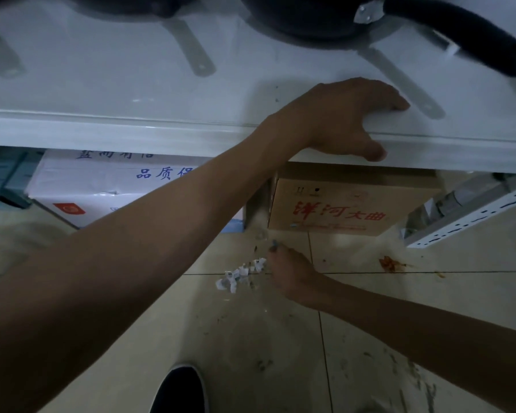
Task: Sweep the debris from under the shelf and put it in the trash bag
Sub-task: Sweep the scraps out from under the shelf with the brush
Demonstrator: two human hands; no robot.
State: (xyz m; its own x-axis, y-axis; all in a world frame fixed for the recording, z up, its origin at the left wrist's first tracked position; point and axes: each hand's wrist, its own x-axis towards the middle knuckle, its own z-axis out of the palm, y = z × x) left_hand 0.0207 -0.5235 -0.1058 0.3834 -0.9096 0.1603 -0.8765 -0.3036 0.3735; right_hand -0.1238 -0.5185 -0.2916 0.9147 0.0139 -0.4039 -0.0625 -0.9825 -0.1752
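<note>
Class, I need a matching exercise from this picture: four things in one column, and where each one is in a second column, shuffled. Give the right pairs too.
1. left hand
2. right hand
3. brown box
4. red stain

A. under the shelf
B. on the floor tile, right of the hand
C. gripping the shelf edge
D. low by the white scraps

Pairs: 1-C, 2-D, 3-A, 4-B
</note>
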